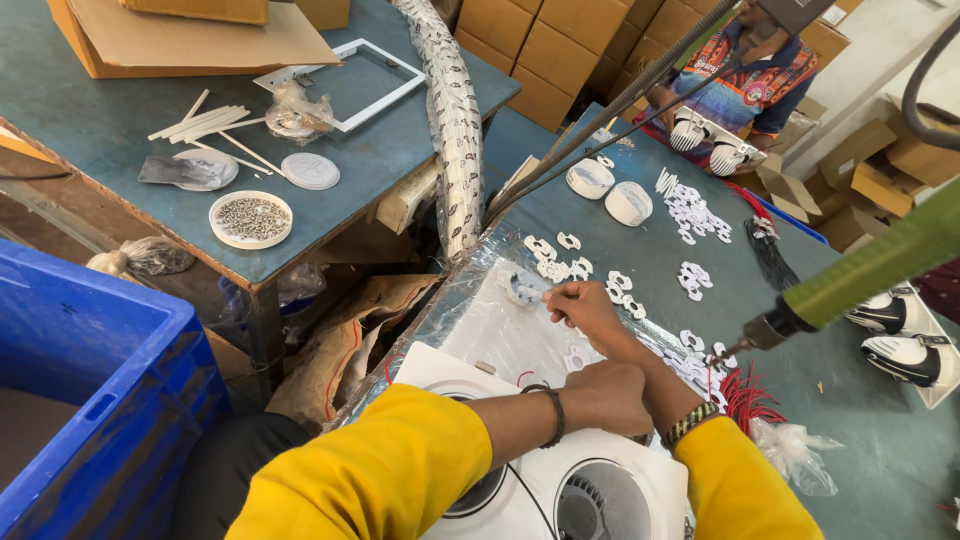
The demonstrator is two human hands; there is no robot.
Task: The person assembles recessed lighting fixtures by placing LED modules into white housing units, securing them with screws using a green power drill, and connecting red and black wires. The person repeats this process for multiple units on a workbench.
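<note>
The person's yellow sleeves (400,470) lie nearest the camera, crossing over a white twin-opening lamp housing (560,490) that rests at the table's near edge; the left hand (605,397), a dark band at its wrist, is curled into a loose fist pressed down on the housing's far side, though whether it grips anything there cannot be told; the right hand (583,305), with a beaded bracelet at the wrist, reaches forward across the left, its fingers pinched together on a small white clip (525,290) that lies on a clear plastic sheet (480,310); more white clips (560,262) are scattered just beyond that hand on the teal table (860,420), with another heap (695,212) farther off; a green powered screwdriver (860,280) hangs at the right, its bit pointing down toward a bundle of red wires (745,395); two white round caps (610,190) sit near the table's far end, where another person (750,80) works on white fittings; a blue crate (90,390) stands at the left, beside a second table carrying a dish of screws (251,219).
</note>
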